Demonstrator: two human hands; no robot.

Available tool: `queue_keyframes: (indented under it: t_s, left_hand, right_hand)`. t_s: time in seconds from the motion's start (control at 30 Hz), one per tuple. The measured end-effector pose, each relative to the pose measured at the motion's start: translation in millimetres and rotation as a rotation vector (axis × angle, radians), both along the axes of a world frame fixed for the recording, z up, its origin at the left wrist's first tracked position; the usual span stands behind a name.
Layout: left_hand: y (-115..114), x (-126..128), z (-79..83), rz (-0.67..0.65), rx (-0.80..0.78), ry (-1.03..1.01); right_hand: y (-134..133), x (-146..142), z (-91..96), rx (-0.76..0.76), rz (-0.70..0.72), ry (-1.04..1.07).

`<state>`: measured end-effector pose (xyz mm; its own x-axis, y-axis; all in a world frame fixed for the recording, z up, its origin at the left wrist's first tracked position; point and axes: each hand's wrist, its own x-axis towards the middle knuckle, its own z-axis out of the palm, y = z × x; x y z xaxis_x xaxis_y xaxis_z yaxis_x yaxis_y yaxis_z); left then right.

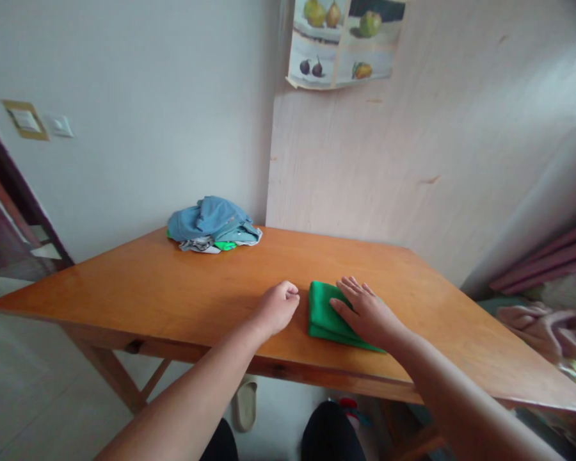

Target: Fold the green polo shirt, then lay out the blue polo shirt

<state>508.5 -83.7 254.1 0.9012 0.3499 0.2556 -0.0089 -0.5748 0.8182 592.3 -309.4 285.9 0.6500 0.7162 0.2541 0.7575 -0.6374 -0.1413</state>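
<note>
A folded green cloth lies near the front edge of a wooden table. My right hand rests flat on the cloth's right part with fingers stretched out and slightly apart. My left hand sits on the table just left of the cloth, curled into a loose fist, with nothing visible in it. A heap of crumpled clothes, mostly blue with grey and green pieces, lies at the table's far side by the wall.
The table stands in a corner with walls behind it. A fruit poster hangs above. A slipper lies on the floor under the table. Pink and white fabric is piled at the right.
</note>
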Motion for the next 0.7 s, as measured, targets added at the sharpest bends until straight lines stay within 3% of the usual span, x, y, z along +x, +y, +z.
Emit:
queue_keyframes:
  t_s: [0.1, 0.2, 0.33, 0.53, 0.7]
  left_hand:
    - [9, 16, 1.6, -0.048, 0.061, 0.038]
    - [14, 29, 3.0, -0.069, 0.075, 0.083]
    - [13, 38, 3.7, -0.109, 0.073, 0.15]
    - [9, 44, 8.4, -0.145, 0.073, 0.224]
    - [2, 48, 16.4, -0.108, 0.098, 0.255]
  right_hand:
    - [7, -9, 4.4, 0.047, 0.153, 0.036]
    - [9, -17, -4.6, 0.031, 0.225, 0.035]
    - [5, -18, -12.4, 0.065, 0.232, 0.036]
    - [0, -20, -3.2, 0.177, 0.149, 0.096]
    - [1, -20, -3.9, 0.184, 0.163, 0.08]
